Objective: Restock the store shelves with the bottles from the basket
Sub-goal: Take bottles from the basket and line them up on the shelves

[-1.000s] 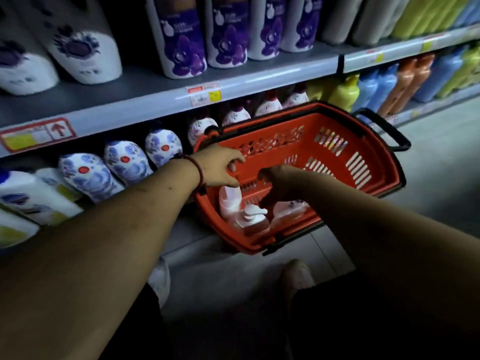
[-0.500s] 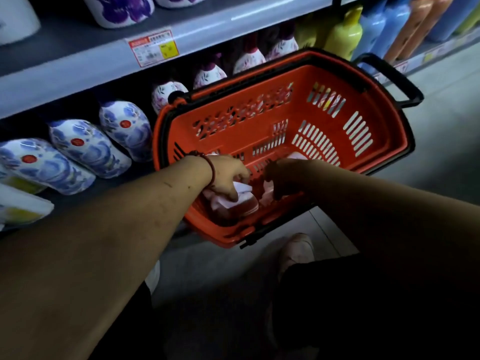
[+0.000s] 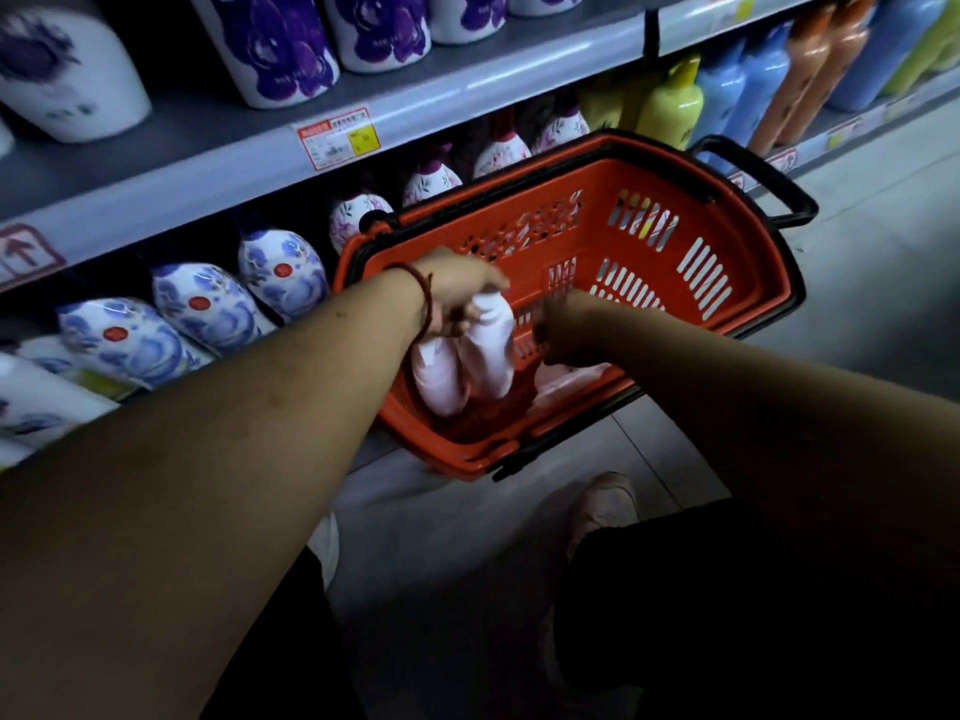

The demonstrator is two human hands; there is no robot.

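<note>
An orange shopping basket (image 3: 727, 236) leans against the lower shelf. My left hand (image 3: 457, 293), with a red cord at the wrist, grips two pale pink bottles by their tops: one bottle (image 3: 493, 350) and a second (image 3: 439, 381) hang side by side just above the basket's floor. My right hand (image 3: 563, 330) is inside the basket beside them, dark and blurred, right over another pale bottle (image 3: 571, 381) lying on the bottom. Whether it holds that bottle I cannot tell.
Blue-flowered white bottles (image 3: 208, 309) fill the lower shelf to the left of the basket. Purple-flowered bottles (image 3: 280, 49) stand on the grey shelf (image 3: 467, 90) above. Yellow, blue and orange bottles (image 3: 748, 90) line the right. The basket's black handle (image 3: 769, 184) sticks out right. My shoe (image 3: 602, 506) is on the floor.
My left hand went from the basket rim down into the basket, took two bottles by the tops and lifted them. My right hand stayed low in the basket.
</note>
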